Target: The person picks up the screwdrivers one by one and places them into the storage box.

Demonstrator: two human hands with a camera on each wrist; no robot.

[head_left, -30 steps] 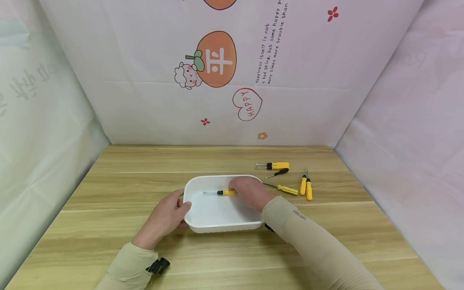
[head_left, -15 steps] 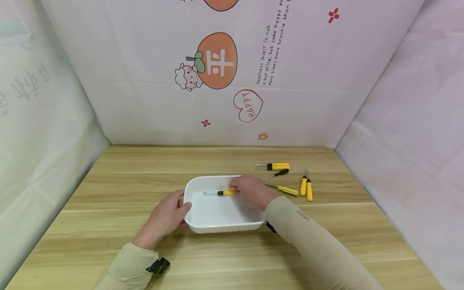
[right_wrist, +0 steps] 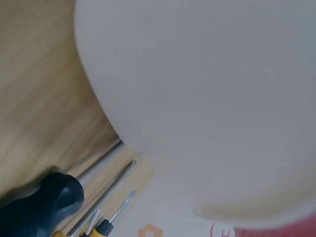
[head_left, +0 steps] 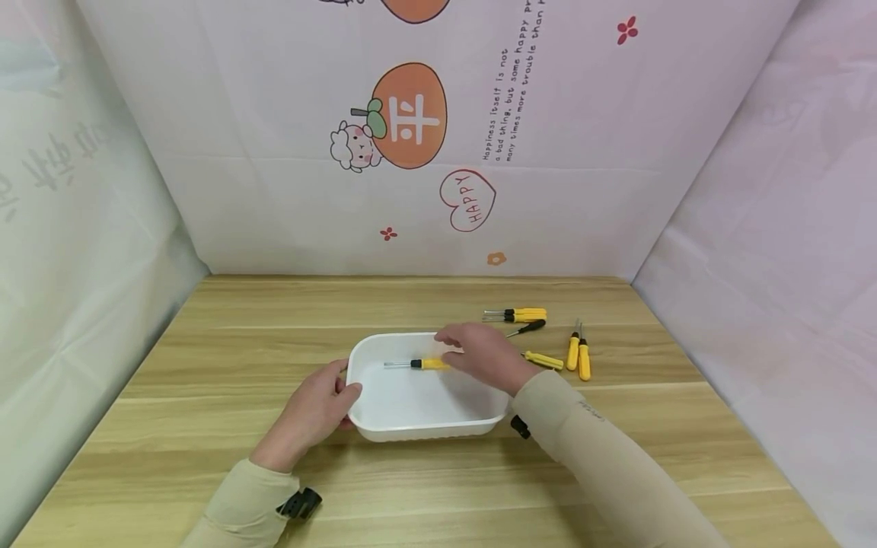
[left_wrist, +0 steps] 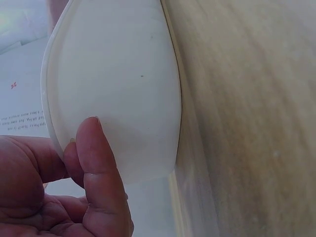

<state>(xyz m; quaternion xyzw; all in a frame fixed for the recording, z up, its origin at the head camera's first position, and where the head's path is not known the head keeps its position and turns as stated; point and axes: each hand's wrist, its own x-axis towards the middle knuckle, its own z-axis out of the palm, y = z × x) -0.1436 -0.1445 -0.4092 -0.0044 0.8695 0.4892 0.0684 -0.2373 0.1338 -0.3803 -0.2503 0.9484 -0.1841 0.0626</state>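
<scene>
A printed white wall (head_left: 288, 205) stands at the back, and a wood surface (head_left: 178, 380) runs out in front of it. A white tray (head_left: 411, 403) is near the middle of the surface. Two tan sleeves (head_left: 243, 495) come in from the near side, one on each arm. The left hand (head_left: 311, 407) pinches the left end of the tray, with its thumb over the rim and its fingers on the outside. The right hand (head_left: 483, 354) is over the back right part of the tray, with its thumb and fingers apart and a gap between them, and it is not gripping anything. A light yellow screwdriver (head_left: 544, 361) is to the right of the tray, and the right hand hides its long metal part. A yellow screwdriver (head_left: 432, 364) is inside the tray, close to the back side, with its tip to the left. The end of its handle is right by the right thumb, but I cannot tell if they touch. Farther right, the right pair (head_left: 572, 353) of yellow screwdrivers has its tips pointing away from the person. The back pair (head_left: 530, 310) lies side by side with tips to the left. Just in front of that is a small black screwdriver (head_left: 532, 326)
</scene>
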